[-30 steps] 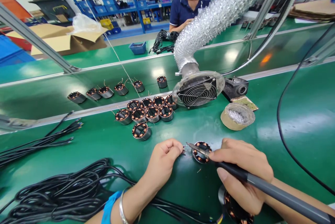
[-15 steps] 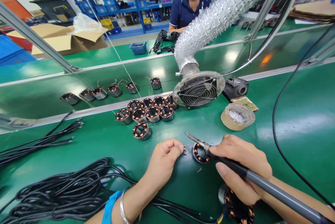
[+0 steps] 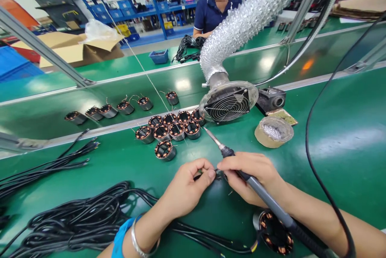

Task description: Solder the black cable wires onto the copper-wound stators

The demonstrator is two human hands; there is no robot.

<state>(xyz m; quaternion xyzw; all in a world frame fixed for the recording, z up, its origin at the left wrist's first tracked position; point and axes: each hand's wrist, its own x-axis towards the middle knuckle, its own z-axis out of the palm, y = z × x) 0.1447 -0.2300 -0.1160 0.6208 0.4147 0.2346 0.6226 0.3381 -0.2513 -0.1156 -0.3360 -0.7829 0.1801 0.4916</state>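
Note:
My right hand (image 3: 256,177) is closed around a soldering iron (image 3: 261,191), its metal tip pointing up and away toward the stators. My left hand (image 3: 189,187) pinches the end of a thin black cable (image 3: 197,177); small wire ends show at the fingertips. Thumb and finger of both hands nearly meet there, and whether the right fingers also grip a wire I cannot tell. A copper-wound stator lies mostly hidden behind my right hand. Below that hand another stator (image 3: 276,232) rests on the green bench, with coloured wires of a cable beside it.
Several stators (image 3: 164,151) stand grouped ahead. A fume extractor fan (image 3: 230,107) hangs on a silver duct. To its right are a round tub (image 3: 274,132) and a black iron holder (image 3: 273,99). Coiled black cables (image 3: 75,217) lie left. A person (image 3: 217,8) sits opposite.
My right hand has moved left to my left fingertips, now covering most of the stator there. The soldering iron has swung more upright, its tip farther away. My left hand has barely shifted.

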